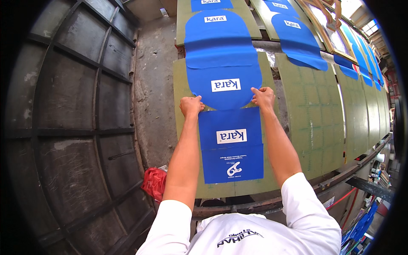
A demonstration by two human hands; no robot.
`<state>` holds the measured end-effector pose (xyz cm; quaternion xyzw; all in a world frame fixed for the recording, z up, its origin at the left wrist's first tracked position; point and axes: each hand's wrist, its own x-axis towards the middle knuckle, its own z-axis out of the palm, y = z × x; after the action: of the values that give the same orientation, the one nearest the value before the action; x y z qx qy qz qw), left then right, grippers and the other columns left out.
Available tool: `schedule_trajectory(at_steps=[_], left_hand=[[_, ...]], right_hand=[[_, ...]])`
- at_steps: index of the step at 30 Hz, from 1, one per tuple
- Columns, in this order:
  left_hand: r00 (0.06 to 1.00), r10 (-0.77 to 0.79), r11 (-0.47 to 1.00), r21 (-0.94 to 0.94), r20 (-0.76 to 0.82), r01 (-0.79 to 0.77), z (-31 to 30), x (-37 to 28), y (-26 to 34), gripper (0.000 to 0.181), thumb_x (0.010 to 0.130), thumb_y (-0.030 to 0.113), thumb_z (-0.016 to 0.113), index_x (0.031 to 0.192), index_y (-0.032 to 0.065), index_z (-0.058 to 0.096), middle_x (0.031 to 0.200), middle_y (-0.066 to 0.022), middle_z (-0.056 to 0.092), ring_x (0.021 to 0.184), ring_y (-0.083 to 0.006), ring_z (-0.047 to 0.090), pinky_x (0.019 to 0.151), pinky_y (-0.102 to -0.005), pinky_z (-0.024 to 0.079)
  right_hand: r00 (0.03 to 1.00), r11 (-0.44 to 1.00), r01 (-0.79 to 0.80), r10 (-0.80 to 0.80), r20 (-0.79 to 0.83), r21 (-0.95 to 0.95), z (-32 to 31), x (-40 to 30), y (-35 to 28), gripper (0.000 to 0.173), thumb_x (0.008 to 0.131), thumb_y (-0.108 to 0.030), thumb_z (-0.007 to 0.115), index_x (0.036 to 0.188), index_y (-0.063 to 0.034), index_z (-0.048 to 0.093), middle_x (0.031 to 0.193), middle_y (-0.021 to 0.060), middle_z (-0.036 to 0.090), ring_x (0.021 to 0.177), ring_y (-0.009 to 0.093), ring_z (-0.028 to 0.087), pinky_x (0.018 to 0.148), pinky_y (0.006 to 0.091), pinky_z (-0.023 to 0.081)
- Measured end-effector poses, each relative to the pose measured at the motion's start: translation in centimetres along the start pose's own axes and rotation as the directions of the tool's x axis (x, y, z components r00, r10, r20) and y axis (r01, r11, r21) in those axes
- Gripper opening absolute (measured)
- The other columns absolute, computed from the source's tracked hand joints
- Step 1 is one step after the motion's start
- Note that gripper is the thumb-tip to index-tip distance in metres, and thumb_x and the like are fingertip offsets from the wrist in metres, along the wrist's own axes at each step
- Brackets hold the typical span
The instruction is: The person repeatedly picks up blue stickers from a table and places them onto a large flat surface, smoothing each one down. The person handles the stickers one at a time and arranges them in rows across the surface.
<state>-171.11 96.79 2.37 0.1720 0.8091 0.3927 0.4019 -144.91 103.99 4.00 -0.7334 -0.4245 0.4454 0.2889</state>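
A blue rounded sheet (223,73), perhaps fabric, lies across two green boards with a raised fold near its middle and a white printed patch at each end. My left hand (191,105) pinches its near left edge between thumb and fingers. On the opposite edge, my right hand (264,96) has a similar pinch grip. Just below the sheet's curved end, a blue rectangular piece (231,127) rests flat on the near green board (188,79). It bears a white patch and, nearer me, white printing.
More green boards (314,121) run rightward in a row. Another blue sheet (295,41) drapes across a gap between boards. At upper right, a person's hands (333,22) work over a wooden frame (346,54). A dark panelled wall (73,86) and red plastic bag (154,183) are on the left.
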Motion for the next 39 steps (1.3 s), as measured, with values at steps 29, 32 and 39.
schedule_trajectory(at_steps=[29,32,39], left_hand=[[0.88,-0.199,0.36,-0.803,0.432,0.475,3.0,-1.5,0.6,0.047,0.095,0.039,0.051,0.108,-0.0059,0.054,0.096,-0.0183,0.062,0.09,-0.0299,0.064,0.084,-0.041,0.055],[0.937,-0.186,0.525,-0.776,0.295,0.349,2.2,1.5,1.4,0.031,0.095,0.029,0.05,0.097,-0.0007,0.058,0.083,-0.0123,0.063,0.077,-0.0251,0.065,0.073,-0.0371,0.056],[0.955,0.284,0.603,-0.76,-0.079,-0.242,0.4,-1.5,8.0,0.021,0.093,0.014,0.05,0.076,0.0052,0.055,0.073,-0.0033,0.06,0.063,-0.0127,0.057,0.061,-0.0287,0.05]], right_hand=[[0.92,0.587,-0.212,-0.149,0.361,0.781,1.1,-0.1,-6.6,0.015,0.086,-0.007,0.062,0.072,-0.0055,0.055,0.063,0.0023,0.051,0.049,0.01,0.044,0.044,0.0221,0.036],[0.922,0.57,-0.206,-0.158,0.353,0.795,0.5,0.1,-6.4,0.015,0.087,-0.007,0.061,0.073,-0.0055,0.055,0.063,0.0025,0.051,0.05,0.011,0.044,0.045,0.0232,0.036],[0.911,0.433,-0.15,-0.288,0.294,0.889,-0.9,-0.3,-7.9,0.016,0.087,-0.01,0.06,0.072,-0.0089,0.054,0.063,0.0012,0.051,0.05,0.011,0.044,0.047,0.0243,0.035]])
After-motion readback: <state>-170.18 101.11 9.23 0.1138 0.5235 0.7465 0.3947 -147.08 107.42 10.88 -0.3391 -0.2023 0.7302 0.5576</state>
